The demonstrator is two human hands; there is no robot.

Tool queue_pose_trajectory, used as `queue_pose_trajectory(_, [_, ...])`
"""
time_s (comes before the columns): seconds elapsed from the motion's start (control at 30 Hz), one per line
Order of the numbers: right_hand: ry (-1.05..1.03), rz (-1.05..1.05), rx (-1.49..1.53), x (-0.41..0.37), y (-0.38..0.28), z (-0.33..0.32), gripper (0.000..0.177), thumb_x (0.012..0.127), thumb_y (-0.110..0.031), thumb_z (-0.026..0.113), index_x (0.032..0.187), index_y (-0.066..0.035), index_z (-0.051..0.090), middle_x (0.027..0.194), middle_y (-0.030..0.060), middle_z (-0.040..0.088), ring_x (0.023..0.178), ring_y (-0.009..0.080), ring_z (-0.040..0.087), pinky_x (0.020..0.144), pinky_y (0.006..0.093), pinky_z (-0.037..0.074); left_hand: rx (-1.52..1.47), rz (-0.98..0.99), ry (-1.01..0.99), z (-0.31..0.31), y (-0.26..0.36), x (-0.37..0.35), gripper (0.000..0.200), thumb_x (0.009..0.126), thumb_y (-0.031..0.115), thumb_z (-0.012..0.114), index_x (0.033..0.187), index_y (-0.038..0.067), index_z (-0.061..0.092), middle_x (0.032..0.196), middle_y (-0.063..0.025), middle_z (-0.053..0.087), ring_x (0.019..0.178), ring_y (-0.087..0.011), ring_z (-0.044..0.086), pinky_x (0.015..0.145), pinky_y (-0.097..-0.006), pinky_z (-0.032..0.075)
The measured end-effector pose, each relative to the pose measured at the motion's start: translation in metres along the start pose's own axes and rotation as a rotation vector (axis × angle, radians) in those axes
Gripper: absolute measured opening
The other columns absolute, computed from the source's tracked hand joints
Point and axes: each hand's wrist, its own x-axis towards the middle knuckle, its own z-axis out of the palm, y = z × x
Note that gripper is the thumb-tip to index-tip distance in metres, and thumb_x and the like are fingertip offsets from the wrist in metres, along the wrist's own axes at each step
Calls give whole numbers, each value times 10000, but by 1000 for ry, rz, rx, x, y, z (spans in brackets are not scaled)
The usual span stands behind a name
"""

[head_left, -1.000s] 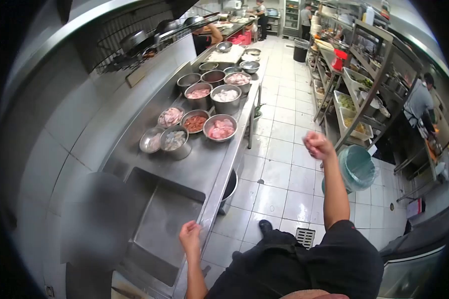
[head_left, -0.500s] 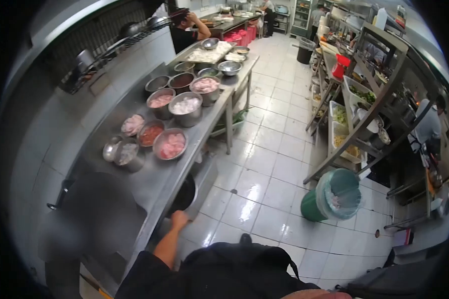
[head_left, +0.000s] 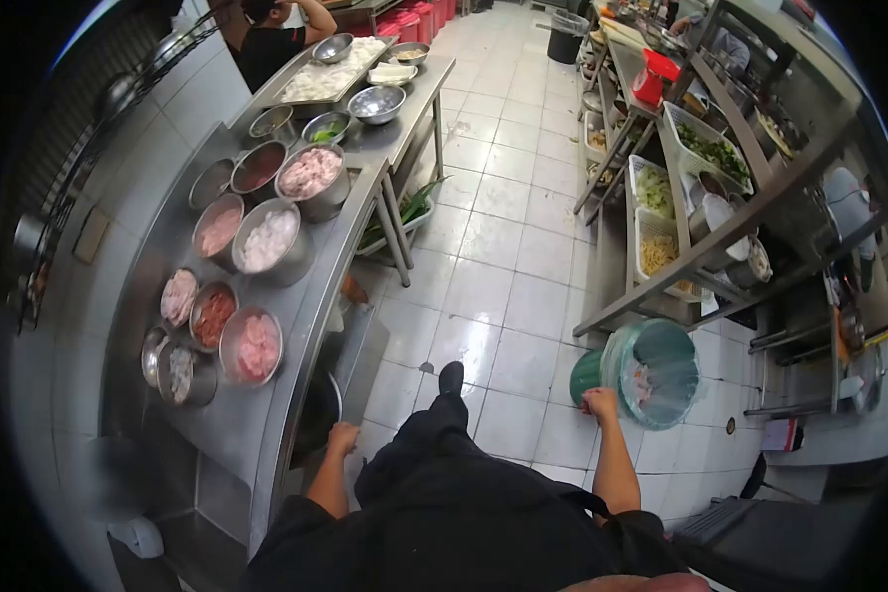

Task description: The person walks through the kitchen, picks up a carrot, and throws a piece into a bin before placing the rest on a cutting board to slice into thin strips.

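Note:
My left hand (head_left: pixel 343 438) hangs beside the steel table's edge, its fingers curled in a loose fist and nothing showing in them. Closest to it is a dark round pot (head_left: pixel 318 412) on the low level under the table. On my other side, my right hand (head_left: pixel 600 403) is curled closed as well, with no object visible in it. It overlaps the near side of the green bin (head_left: pixel 587 375), which has a clear plastic liner. One black shoe (head_left: pixel 451 377) shows ahead of me on the tiled floor (head_left: pixel 493 367).
The steel table (head_left: pixel 237 424) on my left carries several metal bowls, including pink meat (head_left: pixel 257 347) and white pieces (head_left: pixel 268 240). A metal rack (head_left: pixel 651 286) at right holds baskets of greens (head_left: pixel 705 148). Further off, a person in black (head_left: pixel 271 44) stands behind the table.
My view has moved forward and tilted down, so the bowls and bin sit nearer. My right hand has come into view near the bin; my left hand is still low beside the table.

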Motion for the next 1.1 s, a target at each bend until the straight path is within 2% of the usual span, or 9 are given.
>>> queue_pose_trajectory(0.17, [-88, 60, 94, 36, -85, 6, 189, 809, -52, 586, 648, 22, 654, 603, 154, 624, 504, 237, 600, 446, 403, 439, 221, 102, -101, 12, 167, 66, 283, 842, 240, 663, 1012, 28, 742, 813, -143, 718, 647, -264, 698, 580, -403, 556])
queue_pose_trajectory(0.23, [-94, 65, -379, 30, -94, -5, 233, 828, -120, 569, 676, 1, 697, 600, 148, 634, 480, 237, 589, 439, 404, 430, 372, 257, -106, 23, 235, 107, 301, 843, 250, 654, 1032, 36, 748, 812, -141, 726, 652, -263, 702, 604, -397, 563])
queue_pose_trajectory(0.37, [-23, 105, -283, 15, -35, -13, 196, 803, -151, 651, 683, -10, 712, 564, 127, 622, 447, 219, 556, 429, 410, 418, 308, 415, -137, 46, 403, 134, 337, 830, 254, 659, 1067, 33, 751, 899, -174, 753, 766, -293, 729, 727, -392, 575])
queue_pose_trajectory(0.43, [-266, 563, -298, 57, 77, 3, 142, 800, -147, 730, 719, -31, 711, 590, 95, 598, 473, 186, 527, 444, 369, 433, 257, 433, -171, 55, 491, 125, 352, 825, 267, 678, 1080, 33, 748, 939, -182, 755, 859, -312, 731, 797, -400, 569])
queue_pose_trajectory(0.57, [-263, 628, -381, 54, 33, 16, 142, 819, -152, 698, 761, -23, 713, 619, 116, 619, 501, 207, 565, 463, 380, 457, 266, 571, -112, 86, 594, 178, 371, 825, 300, 720, 1087, 39, 750, 1021, -189, 753, 1004, -332, 715, 891, -411, 551])
queue_pose_trajectory(0.8, [-244, 415, -434, 241, -86, -11, 170, 852, -161, 641, 834, -9, 715, 669, 152, 656, 551, 243, 632, 496, 400, 499, 207, 503, -55, 96, 677, 203, 361, 850, 304, 756, 1090, 34, 749, 1062, -180, 745, 1013, -303, 706, 884, -397, 541])
queue_pose_trajectory(0.9, [-112, 238, -401, 352, -173, -30, 189, 866, -165, 617, 865, -3, 716, 691, 167, 672, 572, 259, 660, 510, 408, 517, -157, 933, 60, 51, 797, 151, 284, 931, 251, 698, 1098, 23, 724, 955, -94, 723, 901, -202, 665, 810, -346, 525])
queue_pose_trajectory(0.97, [14, 75, -383, 433, -253, -46, 204, 876, -167, 601, 886, 1, 716, 705, 177, 682, 586, 269, 679, 520, 413, 529, -304, 945, 222, -2, 910, 91, 400, 983, 312, 650, 1225, -6, 657, 1159, -115, 691, 1060, -211, 634, 963, -336, 482])
queue_pose_trajectory(1.1, [200, -402, -417, 581, -414, -71, 226, 876, -140, 623, 1010, 11, 723, 760, 150, 713, 616, 240, 692, 560, 392, 546, -536, 1573, 543, -155, 1053, 29, 450, 1079, 286, 458, 1397, -20, 546, 1393, -157, 590, 1298, -249, 550, 1120, -387, 404])
